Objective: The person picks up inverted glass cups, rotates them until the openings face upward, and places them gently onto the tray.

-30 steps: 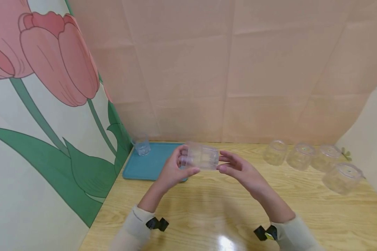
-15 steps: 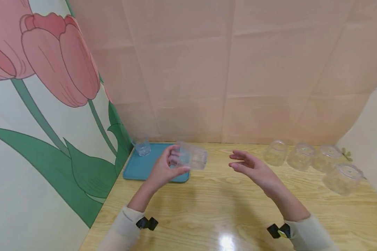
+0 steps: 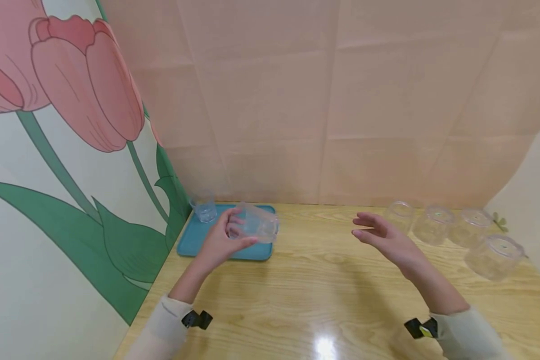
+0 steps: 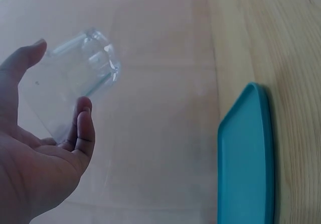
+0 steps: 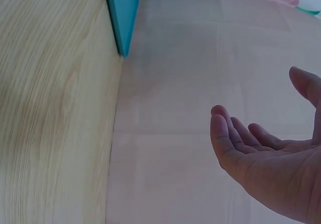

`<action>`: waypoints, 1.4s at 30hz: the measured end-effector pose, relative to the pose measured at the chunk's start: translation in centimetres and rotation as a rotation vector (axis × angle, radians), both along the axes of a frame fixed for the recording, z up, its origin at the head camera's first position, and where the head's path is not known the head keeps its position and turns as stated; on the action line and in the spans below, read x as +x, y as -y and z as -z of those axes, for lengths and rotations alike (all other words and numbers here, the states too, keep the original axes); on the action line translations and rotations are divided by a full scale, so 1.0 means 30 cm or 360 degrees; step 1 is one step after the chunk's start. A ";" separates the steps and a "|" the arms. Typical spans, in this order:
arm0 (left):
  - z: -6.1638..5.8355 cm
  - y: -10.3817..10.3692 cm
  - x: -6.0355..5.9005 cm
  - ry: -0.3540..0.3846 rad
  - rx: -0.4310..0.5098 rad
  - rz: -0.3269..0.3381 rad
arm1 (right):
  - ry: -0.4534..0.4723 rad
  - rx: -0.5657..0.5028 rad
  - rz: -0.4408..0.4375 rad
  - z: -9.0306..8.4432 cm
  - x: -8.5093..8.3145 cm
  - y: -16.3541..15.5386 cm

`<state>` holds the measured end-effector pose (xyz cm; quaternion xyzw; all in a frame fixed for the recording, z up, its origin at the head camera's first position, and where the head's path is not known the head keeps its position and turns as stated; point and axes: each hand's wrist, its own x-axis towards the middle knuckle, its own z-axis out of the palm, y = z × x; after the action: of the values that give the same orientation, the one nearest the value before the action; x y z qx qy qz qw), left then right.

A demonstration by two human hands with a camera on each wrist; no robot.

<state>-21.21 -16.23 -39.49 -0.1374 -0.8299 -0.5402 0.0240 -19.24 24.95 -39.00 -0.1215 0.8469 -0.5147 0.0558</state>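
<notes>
My left hand (image 3: 222, 240) grips a clear plastic cup (image 3: 262, 225) on its side above the teal tray (image 3: 198, 245). In the left wrist view the thumb and fingers curl round the cup (image 4: 75, 73), whose base points away from the palm. Another clear cup (image 3: 204, 207) stands upright at the tray's back left corner. My right hand (image 3: 391, 242) hovers over the table with loosely bent fingers and holds nothing. Its palm and fingers (image 5: 225, 138) show bare in the right wrist view.
Several clear cups stand upside down at the table's right, among them a front one (image 3: 495, 257) and one (image 3: 433, 225) further back. The wooden table (image 3: 306, 300) meets a pink cloth backdrop (image 3: 270, 100). A tulip-printed panel (image 3: 94, 200) borders the left.
The right hand has let go of the cup and drawn off to the right. The left hand has carried the cup leftward over the tray.
</notes>
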 end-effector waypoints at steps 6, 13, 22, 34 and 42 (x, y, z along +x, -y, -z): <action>0.003 0.043 -0.010 0.0027 -0.0054 -0.0080 | 0.0005 0.0079 0.0026 0.008 -0.024 -0.059; 0.004 0.091 -0.020 0.0062 -0.0121 -0.0178 | 0.0020 0.0162 0.0057 0.021 -0.058 -0.117; 0.015 0.143 -0.028 0.0055 -0.0238 -0.0281 | 0.0046 0.0269 0.0081 0.029 -0.086 -0.179; 0.044 0.216 -0.052 0.0108 -0.0344 -0.0369 | 0.0060 0.0458 0.0179 0.046 -0.145 -0.280; 0.068 0.257 -0.077 0.0086 -0.0368 -0.0403 | 0.0071 0.0534 0.0260 0.064 -0.182 -0.334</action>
<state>-23.52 -23.92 -41.53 -0.0189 -0.8975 -0.4373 0.0536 -24.70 34.96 -40.93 -0.0300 0.9265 -0.3715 0.0520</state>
